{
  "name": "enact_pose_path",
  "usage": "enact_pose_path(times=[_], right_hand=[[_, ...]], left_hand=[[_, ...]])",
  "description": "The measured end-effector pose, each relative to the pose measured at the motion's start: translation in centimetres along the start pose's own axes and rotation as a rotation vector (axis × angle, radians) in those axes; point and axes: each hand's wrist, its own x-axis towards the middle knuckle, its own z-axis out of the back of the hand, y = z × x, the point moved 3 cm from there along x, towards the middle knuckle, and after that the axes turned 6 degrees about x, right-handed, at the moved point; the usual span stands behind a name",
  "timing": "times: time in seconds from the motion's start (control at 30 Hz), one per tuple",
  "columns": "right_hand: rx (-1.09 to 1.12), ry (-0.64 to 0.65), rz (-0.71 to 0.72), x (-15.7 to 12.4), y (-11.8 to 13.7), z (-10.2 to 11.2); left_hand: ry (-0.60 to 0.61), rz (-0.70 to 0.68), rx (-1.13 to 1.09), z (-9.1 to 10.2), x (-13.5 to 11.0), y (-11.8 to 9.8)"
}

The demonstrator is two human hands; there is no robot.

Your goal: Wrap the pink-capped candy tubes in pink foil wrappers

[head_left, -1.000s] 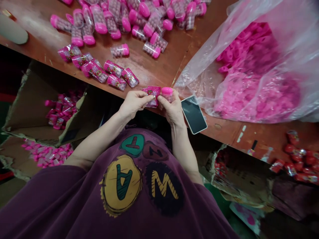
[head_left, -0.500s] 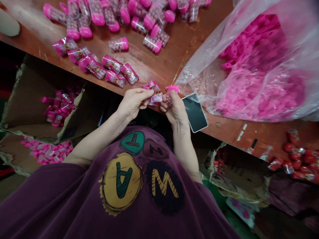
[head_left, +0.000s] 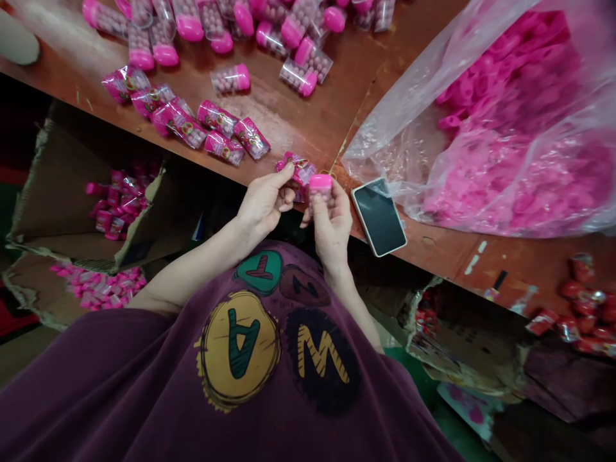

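Note:
My left hand [head_left: 262, 202] pinches a pink printed plastic sleeve [head_left: 297, 169] at the table's near edge. My right hand [head_left: 330, 221] is closed round a small clear tube with a pink cap [head_left: 320, 184], held upright just right of the sleeve. The two hands almost touch. A row of several sleeved tubes [head_left: 212, 131] lies on the brown table [head_left: 308, 122] just beyond my left hand. Farther back is a pile of bare pink-capped tubes [head_left: 231, 22].
A dark phone [head_left: 379, 216] lies right of my right hand. A big clear bag of pink caps [head_left: 505, 128] fills the right. Cardboard boxes with pink packs [head_left: 113, 202] sit lower left. Red packs [head_left: 582, 308] lie lower right.
The sleeve was pulled off to the left of the tube and the tube turned upright in my right hand. Both hands shifted slightly up and right.

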Motion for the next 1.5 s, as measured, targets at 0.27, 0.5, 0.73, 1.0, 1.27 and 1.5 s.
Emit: enact_pose_path(times=[0.27, 0.5, 0.73, 1.0, 1.27, 1.5], right_hand=[[-0.046, -0.015, 0.049, 0.1, 0.3, 0.3], [0.082, 0.033, -0.086, -0.9, 1.2, -0.9], [0.331, 0.182, -0.311, -0.4, 2.1, -0.8], [-0.219, 0.132, 0.109, -0.7, 1.2, 0.3], [-0.135, 0.24, 0.055, -0.9, 1.1, 0.5], [-0.081, 0.165, 0.033, -1.4, 2.1, 0.1]], left_hand=[[0.006, 0.017, 0.055, 0.2, 0.1, 0.0], [-0.037, 0.009, 0.105, 0.0, 0.2, 0.2], [0.135, 0.021, 0.161, 0.0, -0.4, -0.4], [0.262, 0.119, 0.11, 0.0, -0.1, -0.2], [0.329, 0.178, 0.081, 0.1, -0.6, 0.0], [0.302, 0.149, 0.188, -0.1, -1.1, -0.2]])
